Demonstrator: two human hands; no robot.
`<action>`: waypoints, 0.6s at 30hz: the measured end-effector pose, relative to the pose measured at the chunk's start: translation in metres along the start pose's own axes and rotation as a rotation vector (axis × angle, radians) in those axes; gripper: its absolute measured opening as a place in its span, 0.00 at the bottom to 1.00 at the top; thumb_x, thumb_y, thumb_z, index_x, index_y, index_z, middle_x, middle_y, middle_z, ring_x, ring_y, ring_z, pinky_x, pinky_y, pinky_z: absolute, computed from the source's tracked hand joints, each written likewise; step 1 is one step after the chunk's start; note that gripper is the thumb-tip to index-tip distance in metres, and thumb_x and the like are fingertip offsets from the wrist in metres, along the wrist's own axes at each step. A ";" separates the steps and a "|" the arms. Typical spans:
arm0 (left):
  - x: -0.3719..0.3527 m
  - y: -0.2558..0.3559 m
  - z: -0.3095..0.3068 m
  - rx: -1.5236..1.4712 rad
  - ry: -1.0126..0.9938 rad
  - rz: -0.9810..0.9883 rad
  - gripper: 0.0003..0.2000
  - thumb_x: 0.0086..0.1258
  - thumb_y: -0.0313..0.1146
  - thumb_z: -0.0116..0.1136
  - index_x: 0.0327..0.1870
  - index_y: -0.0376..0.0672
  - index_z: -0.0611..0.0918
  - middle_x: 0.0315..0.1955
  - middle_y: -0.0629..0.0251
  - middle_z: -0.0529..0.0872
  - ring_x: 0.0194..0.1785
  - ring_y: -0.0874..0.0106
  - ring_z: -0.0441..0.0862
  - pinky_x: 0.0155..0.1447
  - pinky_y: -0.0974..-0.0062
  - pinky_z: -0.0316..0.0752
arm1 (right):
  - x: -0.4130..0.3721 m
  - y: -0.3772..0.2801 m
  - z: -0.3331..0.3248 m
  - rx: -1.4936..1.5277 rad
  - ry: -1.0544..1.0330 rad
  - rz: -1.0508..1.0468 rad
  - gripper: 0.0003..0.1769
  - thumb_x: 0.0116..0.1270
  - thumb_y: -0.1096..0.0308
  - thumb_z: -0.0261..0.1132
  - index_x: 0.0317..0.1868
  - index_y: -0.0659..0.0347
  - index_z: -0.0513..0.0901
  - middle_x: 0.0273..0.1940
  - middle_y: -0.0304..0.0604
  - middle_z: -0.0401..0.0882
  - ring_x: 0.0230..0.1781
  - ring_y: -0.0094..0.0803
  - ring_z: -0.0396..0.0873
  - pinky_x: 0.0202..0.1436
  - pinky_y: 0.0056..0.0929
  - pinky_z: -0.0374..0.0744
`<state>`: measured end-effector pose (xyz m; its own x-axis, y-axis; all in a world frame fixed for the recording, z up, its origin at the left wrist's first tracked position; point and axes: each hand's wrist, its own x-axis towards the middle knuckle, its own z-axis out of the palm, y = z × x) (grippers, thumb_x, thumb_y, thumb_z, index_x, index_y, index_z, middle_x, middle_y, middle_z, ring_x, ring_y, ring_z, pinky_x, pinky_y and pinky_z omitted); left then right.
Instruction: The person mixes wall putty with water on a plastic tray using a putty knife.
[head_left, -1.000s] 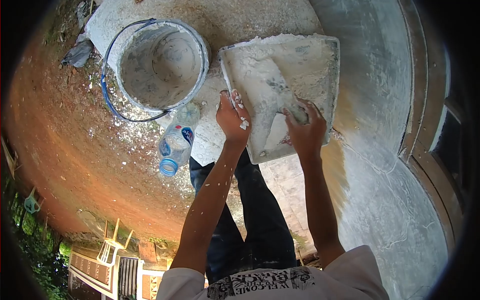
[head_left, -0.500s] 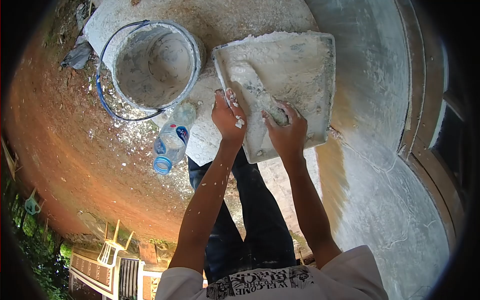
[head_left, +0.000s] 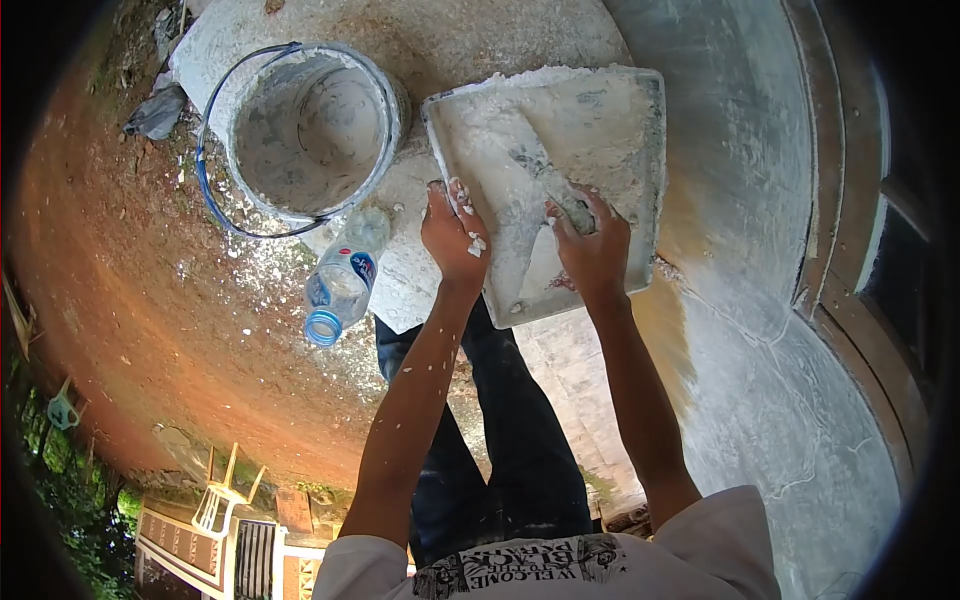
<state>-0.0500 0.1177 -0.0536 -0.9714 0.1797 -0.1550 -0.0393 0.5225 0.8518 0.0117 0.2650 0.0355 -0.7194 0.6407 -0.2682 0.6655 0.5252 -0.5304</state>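
A shallow tray (head_left: 655, 130), smeared with pale wet plaster (head_left: 480, 135), lies in front of me. My left hand (head_left: 458, 235) is closed around the tray's left rim, with flecks of plaster on its fingers. Inside the tray, my right hand (head_left: 597, 248) grips the handle of a plaster-coated trowel (head_left: 535, 160). The trowel's blade points up and left and rests in the plaster, its edges partly hidden by the mix.
Left of the tray stands a plaster-stained bucket (head_left: 240, 150) with a blue handle. A clear plastic bottle (head_left: 345, 275) lies beside it on the splattered ground. A grey concrete surface (head_left: 770, 380) curves along the right. A chair (head_left: 222, 495) stands at the lower left.
My right hand and the trowel have shifted to the right across the tray, leaving the plaster spread differently. My left hand stays on the rim.
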 end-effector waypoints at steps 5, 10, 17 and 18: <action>0.002 0.009 0.001 -0.052 0.031 0.001 0.09 0.75 0.32 0.45 0.41 0.35 0.73 0.24 0.49 0.78 0.27 0.50 0.77 0.31 0.60 0.70 | 0.007 0.007 0.024 -0.138 0.049 -0.031 0.21 0.62 0.58 0.71 0.50 0.64 0.85 0.46 0.58 0.85 0.47 0.55 0.83 0.55 0.46 0.79; 0.002 0.013 -0.003 -0.039 0.018 -0.015 0.06 0.73 0.30 0.48 0.40 0.37 0.74 0.24 0.45 0.79 0.29 0.42 0.78 0.32 0.54 0.71 | -0.020 0.008 0.027 -0.146 0.006 -0.074 0.22 0.63 0.56 0.70 0.50 0.65 0.85 0.46 0.59 0.85 0.49 0.54 0.83 0.53 0.45 0.80; 0.004 0.007 0.000 -0.028 0.034 -0.020 0.08 0.76 0.32 0.45 0.40 0.37 0.73 0.21 0.51 0.76 0.24 0.52 0.75 0.29 0.60 0.68 | 0.020 0.006 -0.022 -0.073 0.186 0.116 0.22 0.61 0.57 0.72 0.47 0.67 0.85 0.42 0.60 0.86 0.44 0.55 0.85 0.51 0.43 0.81; 0.002 0.005 0.001 -0.022 0.036 0.023 0.09 0.77 0.33 0.42 0.41 0.36 0.71 0.20 0.57 0.75 0.21 0.61 0.73 0.28 0.67 0.67 | 0.023 0.007 -0.016 -0.077 0.183 0.118 0.22 0.61 0.57 0.72 0.47 0.67 0.85 0.42 0.60 0.86 0.44 0.55 0.85 0.51 0.43 0.81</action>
<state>-0.0515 0.1216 -0.0501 -0.9799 0.1608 -0.1177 -0.0219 0.5001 0.8657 0.0034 0.2923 0.0386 -0.5923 0.7873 -0.1711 0.7613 0.4774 -0.4387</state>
